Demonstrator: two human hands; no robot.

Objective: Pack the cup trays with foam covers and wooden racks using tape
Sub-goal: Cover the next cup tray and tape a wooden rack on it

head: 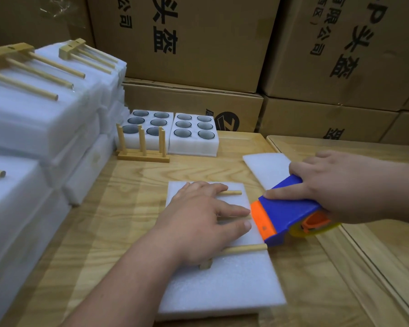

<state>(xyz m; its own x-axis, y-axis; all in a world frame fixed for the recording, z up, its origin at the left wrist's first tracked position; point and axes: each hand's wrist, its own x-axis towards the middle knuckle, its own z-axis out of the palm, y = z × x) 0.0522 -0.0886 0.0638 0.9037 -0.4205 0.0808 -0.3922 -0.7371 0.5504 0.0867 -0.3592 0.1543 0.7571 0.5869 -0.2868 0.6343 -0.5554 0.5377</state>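
Note:
A white foam cover lies over a tray in front of me on the wooden table. A wooden rack lies flat on the cover, its pegs pointing right. My left hand presses flat on the rack and foam, fingers spread. My right hand grips a blue and orange tape dispenser, whose orange blade end touches the right edge of the foam next to my left fingertips. Two open foam cup trays holding dark cups stand at the back, with an upright wooden rack before the left one.
Stacks of packed white foam bundles with racks taped on top fill the left side. A loose foam sheet lies behind the dispenser. Cardboard boxes wall off the back. A second wooden table adjoins on the right.

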